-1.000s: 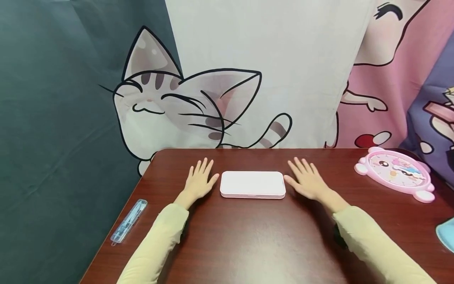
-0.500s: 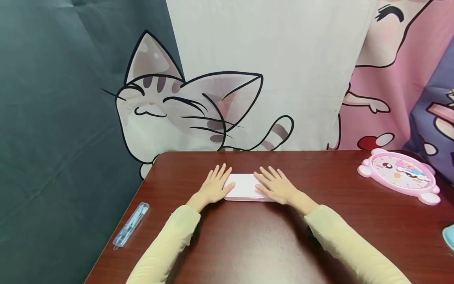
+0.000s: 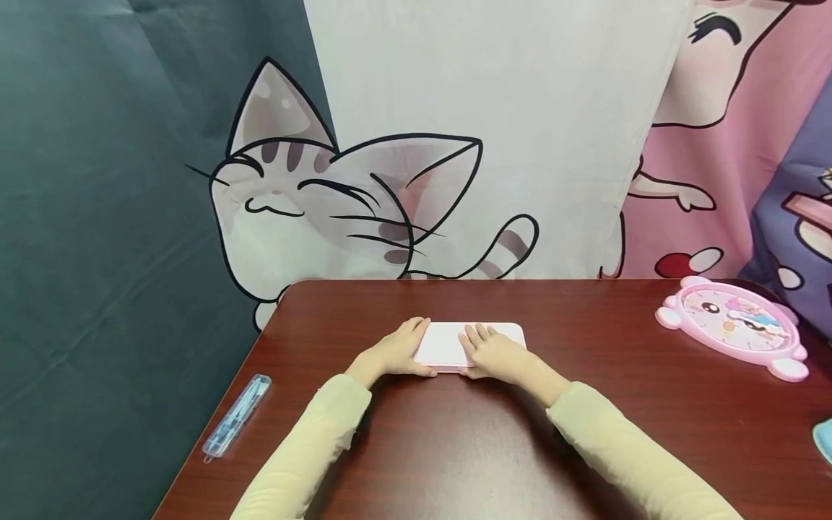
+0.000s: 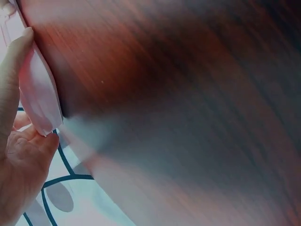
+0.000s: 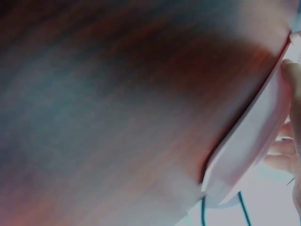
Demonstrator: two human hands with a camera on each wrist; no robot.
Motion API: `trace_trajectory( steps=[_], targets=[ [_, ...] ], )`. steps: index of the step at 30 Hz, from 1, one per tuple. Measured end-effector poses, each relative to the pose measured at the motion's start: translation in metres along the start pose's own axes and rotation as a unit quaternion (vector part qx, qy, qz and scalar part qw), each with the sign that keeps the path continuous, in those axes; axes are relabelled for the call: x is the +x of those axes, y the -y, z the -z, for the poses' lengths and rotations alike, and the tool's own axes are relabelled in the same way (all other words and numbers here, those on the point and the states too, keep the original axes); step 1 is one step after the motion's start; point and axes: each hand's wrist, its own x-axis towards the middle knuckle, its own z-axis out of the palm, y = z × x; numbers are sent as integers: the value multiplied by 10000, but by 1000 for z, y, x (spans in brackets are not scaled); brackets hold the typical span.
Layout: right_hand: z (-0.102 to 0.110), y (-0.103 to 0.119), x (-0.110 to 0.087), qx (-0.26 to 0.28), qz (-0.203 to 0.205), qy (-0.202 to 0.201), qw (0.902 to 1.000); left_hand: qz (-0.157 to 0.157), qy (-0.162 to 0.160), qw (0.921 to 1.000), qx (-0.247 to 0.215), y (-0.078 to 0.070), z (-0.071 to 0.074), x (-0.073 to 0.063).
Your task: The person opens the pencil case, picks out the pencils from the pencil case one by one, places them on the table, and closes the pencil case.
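A flat white case (image 3: 444, 341) with a pink rim lies near the far edge of the table, its long front side toward me. My left hand (image 3: 395, 352) grips the left end, thumb along the front edge and fingers round the far side. In the left wrist view that thumb lies against the pink side wall (image 4: 40, 89). Over the right half is my right hand (image 3: 497, 357), fingers bent on the white lid and thumb at the front edge. The right wrist view shows the case's side (image 5: 256, 127) with the thumb against it. The lid appears shut.
On the left of the brown table (image 3: 455, 448) lies a clear bluish plastic box (image 3: 237, 417) with small pieces inside. A pink toy clock (image 3: 734, 318) rests at the far right. Part of a light blue thing (image 3: 824, 437) shows at the right edge. Cartoon-printed cloth (image 3: 559, 144) hangs behind.
Both hands have come inward from flat, spread poses on either side of the case. The left now grips its left end; the right has bent its fingers over the lid and front edge.
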Motion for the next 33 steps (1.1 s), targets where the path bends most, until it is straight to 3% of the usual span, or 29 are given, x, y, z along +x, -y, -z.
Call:
trace_trajectory(
  steps=[3,9,14,18,21,23,25,28,30,33],
  targets=[
    [1,5,4,-730,435,-258,9961,9,31,10000,58,-2,2,0],
    [10,13,9,-1481,1040,466,9824,87,135,9993,349,-6,4,-1],
    [12,13,7,-1949,1261,386,9719,89,218,9990,380,-9,4,1],
    [7,8,6,-1397,918,-258,9856,164,245,9990,344,-7,5,2],
    [4,-3,0,-111,378,-610,9974,178,249,9994,145,-5,6,4],
    [5,-14,-7,840,-31,-361,9958,161,280,9994,-80,-3,7,4],
    [6,-25,-18,1730,-580,178,9831,130,338,9987,-346,1,8,3],
    [8,-40,-34,2647,-1370,683,9521,73,368,9966,-740,8,9,-1],
    [9,-47,-43,3193,-1707,519,9307,83,305,9953,-920,14,11,-5],
    [11,-56,-51,3895,-2058,-107,8977,54,-28,9949,-1011,21,15,-11]
  ],
)
